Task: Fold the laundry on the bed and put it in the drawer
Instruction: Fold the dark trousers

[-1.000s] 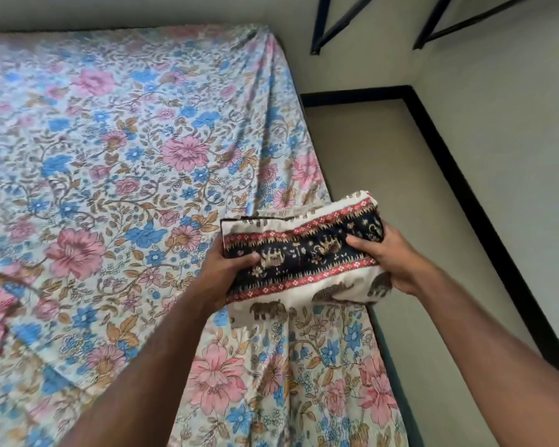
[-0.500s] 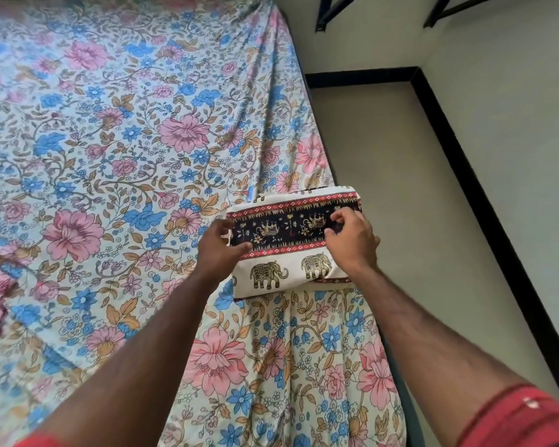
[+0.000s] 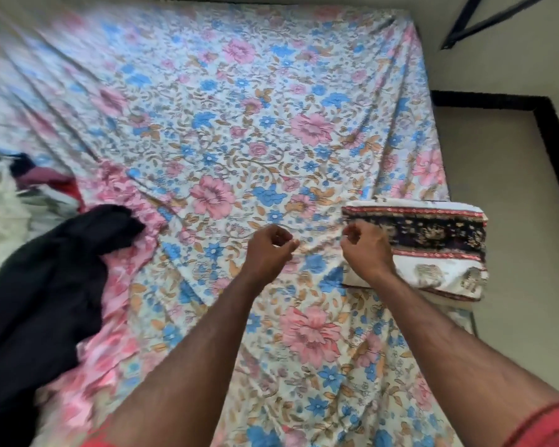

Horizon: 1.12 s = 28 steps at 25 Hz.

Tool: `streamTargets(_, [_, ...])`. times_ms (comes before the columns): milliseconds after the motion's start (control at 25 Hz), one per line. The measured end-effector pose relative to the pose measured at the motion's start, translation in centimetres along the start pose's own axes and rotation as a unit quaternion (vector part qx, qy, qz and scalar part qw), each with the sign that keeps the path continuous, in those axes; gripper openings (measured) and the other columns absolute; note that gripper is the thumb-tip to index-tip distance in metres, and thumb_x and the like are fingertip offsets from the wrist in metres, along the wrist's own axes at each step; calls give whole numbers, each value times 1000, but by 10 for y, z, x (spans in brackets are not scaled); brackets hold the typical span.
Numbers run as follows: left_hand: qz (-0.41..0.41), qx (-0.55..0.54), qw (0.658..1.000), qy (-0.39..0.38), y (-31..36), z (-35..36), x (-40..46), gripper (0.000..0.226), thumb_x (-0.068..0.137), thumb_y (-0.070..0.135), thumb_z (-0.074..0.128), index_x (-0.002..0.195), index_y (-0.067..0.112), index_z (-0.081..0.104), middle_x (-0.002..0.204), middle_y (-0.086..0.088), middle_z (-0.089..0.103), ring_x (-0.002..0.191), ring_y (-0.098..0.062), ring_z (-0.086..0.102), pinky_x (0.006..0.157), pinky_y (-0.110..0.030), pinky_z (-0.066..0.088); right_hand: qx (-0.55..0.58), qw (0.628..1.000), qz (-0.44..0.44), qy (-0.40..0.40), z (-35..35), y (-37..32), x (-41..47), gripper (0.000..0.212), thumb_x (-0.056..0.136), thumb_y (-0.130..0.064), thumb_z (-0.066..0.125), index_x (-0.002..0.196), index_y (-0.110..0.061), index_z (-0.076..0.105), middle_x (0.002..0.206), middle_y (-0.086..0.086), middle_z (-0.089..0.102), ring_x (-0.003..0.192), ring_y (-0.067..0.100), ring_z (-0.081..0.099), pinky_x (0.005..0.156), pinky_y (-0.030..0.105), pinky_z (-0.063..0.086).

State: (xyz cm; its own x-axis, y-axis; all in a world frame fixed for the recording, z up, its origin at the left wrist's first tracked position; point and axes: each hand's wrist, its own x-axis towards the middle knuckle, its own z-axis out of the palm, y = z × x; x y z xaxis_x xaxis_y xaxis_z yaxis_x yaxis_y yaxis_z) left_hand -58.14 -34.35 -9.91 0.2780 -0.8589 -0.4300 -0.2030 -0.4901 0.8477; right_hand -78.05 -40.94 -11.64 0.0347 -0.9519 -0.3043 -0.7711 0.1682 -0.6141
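Observation:
A folded elephant-print cloth [image 3: 433, 243], white with a dark band and red borders, lies on the right edge of the floral bed sheet [image 3: 226, 130]. My right hand [image 3: 365, 250] hovers just left of it, fingers loosely curled, holding nothing. My left hand [image 3: 268, 250] hangs over the sheet near the middle, also loosely curled and empty. A black garment [image 3: 46, 285] lies unfolded at the left, over a pink floral cloth [image 3: 126, 195].
A heap of white, maroon and red laundry [image 3: 23, 191] sits at the far left edge. Right of the bed runs a beige floor [image 3: 517, 221] with a black skirting line. Black metal bars [image 3: 484, 14] show at the top right.
Both hands have let go of the folded elephant-print cloth, which now lies on the bed's right edge. The hands moved left, and the view swung left onto the unfolded laundry.

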Motion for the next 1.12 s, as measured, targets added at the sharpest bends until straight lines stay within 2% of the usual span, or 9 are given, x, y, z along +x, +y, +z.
streamTargets(80, [-8, -2, 1000, 15, -15, -51, -13, 18, 94, 17, 72, 102, 1, 66, 95, -18, 70, 78, -24, 71, 49, -11, 43, -2, 999, -24, -32, 32, -34, -11, 12, 90, -26, 69, 101, -28, 64, 104, -8, 65, 96, 22, 65, 94, 52, 53])
streamTargets(200, [-36, -7, 998, 52, -36, -126, -30, 20, 97, 17, 69, 103, -2, 66, 99, -19, 69, 84, -28, 70, 48, -10, 43, -12, 995, -57, -75, 79, -88, -29, 13, 91, -29, 69, 103, -29, 65, 106, -7, 65, 97, 23, 65, 94, 52, 52])
streamTargets(440, [-81, -17, 986, 143, -88, -270, -68, 9, 93, 12, 70, 91, 5, 65, 81, -8, 65, 72, -22, 67, 45, -10, 40, -12, 979, -120, -163, 183, -205, -77, 9, 90, -32, 71, 95, -34, 64, 102, -8, 67, 95, 21, 66, 91, 48, 53])
streamTargets(600, [-118, -26, 976, 179, -129, -326, -90, 8, 93, 16, 71, 93, 8, 68, 83, -6, 72, 65, -13, 67, 54, -21, 46, -13, 970, -146, -194, 245, -246, -103, 9, 87, -24, 73, 92, -28, 67, 97, -3, 71, 93, 21, 68, 84, 36, 54])
streamTargets(800, [-169, -63, 959, 217, -182, -385, -100, 5, 93, 20, 70, 92, 15, 68, 92, -7, 74, 65, -7, 69, 50, -23, 47, -42, 950, -144, -274, 308, -288, -105, 19, 94, -14, 70, 113, -14, 70, 113, 0, 65, 87, 10, 64, 72, 23, 50])
streamTargets(840, [-172, -71, 956, 226, -186, -394, -99, 3, 93, 18, 68, 92, 15, 68, 92, -7, 75, 65, -7, 69, 50, -24, 47, -62, 944, -142, -292, 315, -293, -101, 20, 94, -14, 70, 114, -15, 69, 114, 1, 65, 90, 13, 64, 74, 26, 54])
streamTargets(920, [-185, -88, 948, 245, -197, -409, -97, 2, 93, 15, 66, 92, 14, 68, 91, -7, 74, 64, -7, 68, 51, -26, 46, -104, 928, -154, -323, 336, -299, -94, 26, 92, -17, 71, 118, -16, 67, 118, 4, 65, 103, 21, 64, 92, 38, 55])
streamTargets(1000, [-202, -91, 944, 244, -210, -421, -96, 2, 93, 15, 66, 93, 14, 68, 90, -5, 74, 64, -7, 68, 51, -26, 47, -72, 939, -148, -302, 355, -305, -85, 38, 87, -21, 73, 124, -22, 63, 126, 7, 58, 107, 24, 61, 95, 42, 55])
streamTargets(1120, [-206, -83, 948, 227, -223, -432, -89, 1, 92, 16, 68, 93, 15, 68, 87, -2, 73, 65, -8, 69, 53, -23, 48, 25, 969, -44, -241, 372, -313, -56, 48, 86, -15, 76, 129, -29, 63, 144, 9, 38, 106, 28, 61, 81, 40, 61])
